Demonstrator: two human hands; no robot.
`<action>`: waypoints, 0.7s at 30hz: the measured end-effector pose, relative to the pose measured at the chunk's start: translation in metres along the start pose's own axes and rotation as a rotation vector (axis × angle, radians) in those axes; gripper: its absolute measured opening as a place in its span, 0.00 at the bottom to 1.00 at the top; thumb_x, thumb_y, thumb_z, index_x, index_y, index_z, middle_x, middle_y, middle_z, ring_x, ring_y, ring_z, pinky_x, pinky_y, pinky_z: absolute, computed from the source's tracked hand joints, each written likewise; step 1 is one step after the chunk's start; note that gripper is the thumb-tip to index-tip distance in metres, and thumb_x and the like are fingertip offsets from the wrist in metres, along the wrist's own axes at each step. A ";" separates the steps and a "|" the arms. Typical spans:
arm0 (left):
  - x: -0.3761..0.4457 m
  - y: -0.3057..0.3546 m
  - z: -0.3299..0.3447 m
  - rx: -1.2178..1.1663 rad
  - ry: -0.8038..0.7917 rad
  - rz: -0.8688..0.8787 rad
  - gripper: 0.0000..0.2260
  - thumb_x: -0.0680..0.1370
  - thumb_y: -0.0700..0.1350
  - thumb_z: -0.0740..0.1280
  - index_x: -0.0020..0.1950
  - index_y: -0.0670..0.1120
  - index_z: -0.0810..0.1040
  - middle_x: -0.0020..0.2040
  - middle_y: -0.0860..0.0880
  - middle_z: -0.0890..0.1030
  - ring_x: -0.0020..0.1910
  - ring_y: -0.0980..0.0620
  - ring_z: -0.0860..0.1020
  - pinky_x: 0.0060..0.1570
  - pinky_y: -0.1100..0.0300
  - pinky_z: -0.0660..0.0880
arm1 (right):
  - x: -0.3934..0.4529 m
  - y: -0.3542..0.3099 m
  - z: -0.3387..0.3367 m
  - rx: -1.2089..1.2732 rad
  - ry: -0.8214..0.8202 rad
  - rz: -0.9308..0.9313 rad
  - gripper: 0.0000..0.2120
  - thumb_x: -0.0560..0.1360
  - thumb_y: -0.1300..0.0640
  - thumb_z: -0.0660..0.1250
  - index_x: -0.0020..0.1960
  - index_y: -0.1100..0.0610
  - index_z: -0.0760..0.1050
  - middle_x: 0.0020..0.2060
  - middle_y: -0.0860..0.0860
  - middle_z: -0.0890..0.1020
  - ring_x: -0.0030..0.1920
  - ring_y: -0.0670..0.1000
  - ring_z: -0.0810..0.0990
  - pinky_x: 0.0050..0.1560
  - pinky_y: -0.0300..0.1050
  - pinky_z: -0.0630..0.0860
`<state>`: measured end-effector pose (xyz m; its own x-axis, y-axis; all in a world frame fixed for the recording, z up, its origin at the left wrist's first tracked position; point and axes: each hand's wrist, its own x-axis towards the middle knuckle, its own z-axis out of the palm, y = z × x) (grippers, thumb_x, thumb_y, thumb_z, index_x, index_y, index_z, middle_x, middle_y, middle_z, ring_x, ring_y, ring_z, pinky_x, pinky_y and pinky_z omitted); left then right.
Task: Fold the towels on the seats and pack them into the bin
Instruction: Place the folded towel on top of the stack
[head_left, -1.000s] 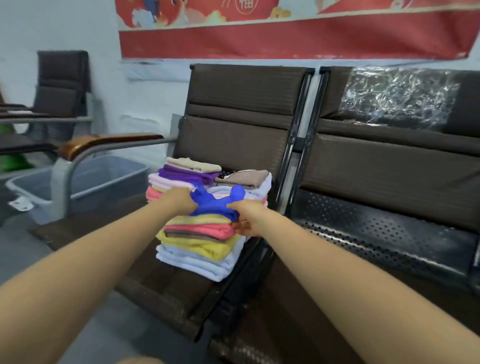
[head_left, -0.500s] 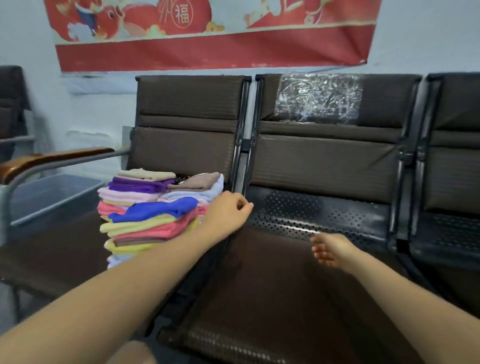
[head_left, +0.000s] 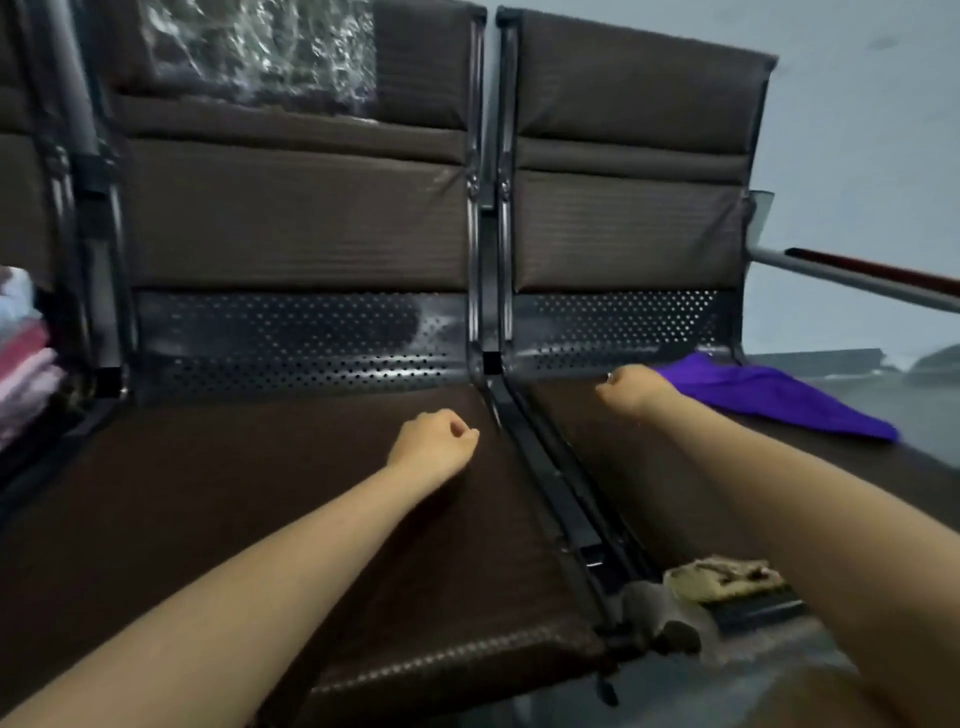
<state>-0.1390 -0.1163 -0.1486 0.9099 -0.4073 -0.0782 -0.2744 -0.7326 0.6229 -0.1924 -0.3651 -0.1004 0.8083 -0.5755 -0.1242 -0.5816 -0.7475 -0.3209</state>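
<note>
Head view. Two brown seats stand side by side, parted by a black metal frame bar (head_left: 550, 467).

Left hand (head_left: 434, 441): held over the middle seat (head_left: 234, 493), near its right edge. Fingers curled in loosely, thumb against them. It holds nothing.

Right hand (head_left: 626, 387): reached out over the right seat (head_left: 649, 493), near the back of the cushion. Only the back of the hand and wrist show; the fingers point away from the camera and are hidden, so whether they are straight or curled cannot be told. It is just beside the near edge of the purple towel (head_left: 779, 397); contact cannot be confirmed.

Purple towel: unfolded, spread loosely across the back right part of the right seat, running out toward its right edge.

Folded stack (head_left: 23, 358): at the far left edge of the frame, on the next seat over; pink, red and white layers visible, the rest cut off.

A crumpled tan cloth (head_left: 722, 577) lies at the front edge of the right seat, under the right forearm.

Clear plastic wrap (head_left: 260, 52) covers the upper back of the middle seat. An armrest (head_left: 857, 275) projects at far right.

The bin is not seen in this view.
</note>
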 end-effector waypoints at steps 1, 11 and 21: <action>0.007 0.001 0.009 0.037 0.001 -0.003 0.11 0.78 0.56 0.62 0.55 0.53 0.78 0.59 0.51 0.78 0.62 0.48 0.73 0.59 0.53 0.73 | 0.010 0.009 -0.004 -0.008 0.042 0.001 0.18 0.80 0.52 0.59 0.53 0.66 0.79 0.56 0.63 0.80 0.58 0.61 0.78 0.54 0.46 0.73; 0.031 -0.022 0.039 0.084 0.202 0.098 0.10 0.77 0.57 0.63 0.55 0.56 0.77 0.59 0.52 0.73 0.62 0.49 0.69 0.61 0.53 0.67 | 0.116 0.048 0.031 -0.076 0.151 0.126 0.31 0.76 0.39 0.63 0.73 0.56 0.65 0.69 0.62 0.67 0.71 0.63 0.63 0.67 0.53 0.65; 0.028 -0.025 0.036 -0.065 0.193 0.085 0.06 0.78 0.53 0.64 0.51 0.55 0.79 0.54 0.55 0.75 0.60 0.52 0.70 0.58 0.54 0.70 | 0.097 0.054 0.049 0.109 0.295 0.029 0.11 0.77 0.50 0.65 0.53 0.55 0.82 0.52 0.59 0.83 0.56 0.60 0.78 0.51 0.48 0.73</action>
<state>-0.1175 -0.1290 -0.1940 0.9287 -0.3496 0.1239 -0.3382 -0.6609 0.6699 -0.1409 -0.4453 -0.1754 0.7208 -0.6792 0.1380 -0.5779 -0.6989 -0.4215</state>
